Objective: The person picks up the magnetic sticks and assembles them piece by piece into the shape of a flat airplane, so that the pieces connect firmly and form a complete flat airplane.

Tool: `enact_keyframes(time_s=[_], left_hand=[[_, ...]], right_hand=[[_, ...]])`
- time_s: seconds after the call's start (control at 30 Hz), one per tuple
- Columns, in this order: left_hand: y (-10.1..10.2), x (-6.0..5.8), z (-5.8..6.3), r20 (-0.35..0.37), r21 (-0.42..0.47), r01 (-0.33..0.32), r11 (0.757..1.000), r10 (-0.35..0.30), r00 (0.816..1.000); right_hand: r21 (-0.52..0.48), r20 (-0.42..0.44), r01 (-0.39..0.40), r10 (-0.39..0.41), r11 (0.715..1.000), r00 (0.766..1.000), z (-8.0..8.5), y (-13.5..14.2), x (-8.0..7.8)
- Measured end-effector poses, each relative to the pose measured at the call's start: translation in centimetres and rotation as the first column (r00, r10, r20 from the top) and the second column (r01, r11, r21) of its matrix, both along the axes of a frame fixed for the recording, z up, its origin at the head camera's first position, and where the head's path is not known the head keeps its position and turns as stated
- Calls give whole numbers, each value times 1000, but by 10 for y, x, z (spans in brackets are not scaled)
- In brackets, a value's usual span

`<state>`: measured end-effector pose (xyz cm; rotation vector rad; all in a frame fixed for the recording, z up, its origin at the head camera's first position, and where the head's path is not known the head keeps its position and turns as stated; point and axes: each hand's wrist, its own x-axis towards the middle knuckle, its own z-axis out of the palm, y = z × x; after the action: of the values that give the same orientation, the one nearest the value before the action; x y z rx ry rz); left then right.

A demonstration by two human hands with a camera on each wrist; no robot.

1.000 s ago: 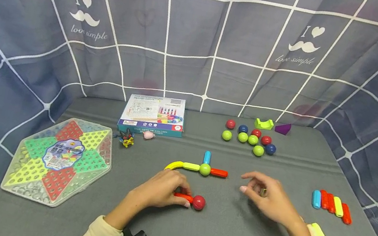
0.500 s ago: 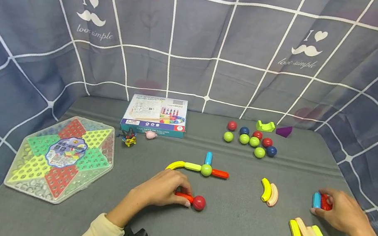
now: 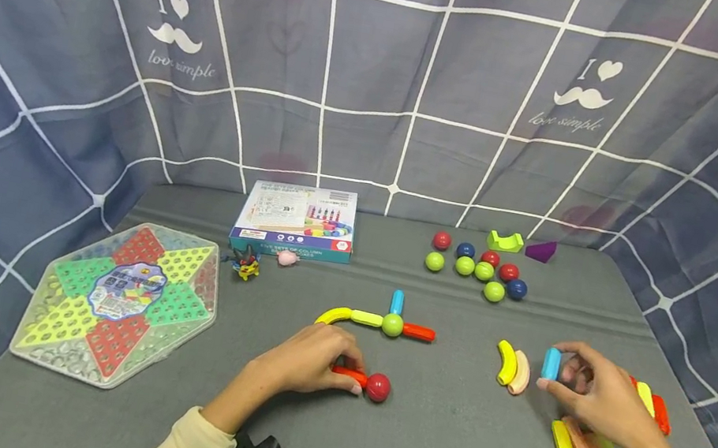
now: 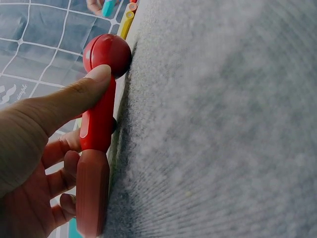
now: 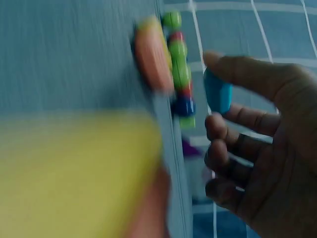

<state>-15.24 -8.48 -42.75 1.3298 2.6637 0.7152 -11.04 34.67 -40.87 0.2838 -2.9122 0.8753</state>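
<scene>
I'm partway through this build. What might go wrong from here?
The right hand pinches the blue stick between thumb and finger, so it could slip.
The curved yellow block and curved pink block lie between that hand and the red ball; a low sweep might knock them.
The left hand holds the red stick, red ball at its end; a twist may part them.

Right hand (image 3: 603,394) now farther left, blue block (image 3: 551,364) pinched, drawn away from the red blocks (image 3: 661,415), nearer the curved yellow block (image 3: 507,363)
</scene>
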Motion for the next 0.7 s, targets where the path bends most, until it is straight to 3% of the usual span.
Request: enact_keyframes(time_s=[0.1,0.17,0.37,0.53,0.7], left_hand=[[0,0,-1,-9,4,7,1000,-7,1000],[0,0,-1,-10,5,5,1000,-5,1000],[0,1,0,-20,-9,-6,1000,6,1000],[1,2,0,-21,-12,-3,1000,2,1000],[0,1,0,-18,-14,-9,1000,8,1000]], right_hand=[[-128,14,-115,117,985,993,-1,-28,1],[-200,24,-196,205,960,978,-3,-46,0],[-330,159,-355,423,874,892,-15,-94,-3],[-288,190,-408,470,866,862,-22,-122,0],[-290,165,-430,487,855,858,-23,-145,3]])
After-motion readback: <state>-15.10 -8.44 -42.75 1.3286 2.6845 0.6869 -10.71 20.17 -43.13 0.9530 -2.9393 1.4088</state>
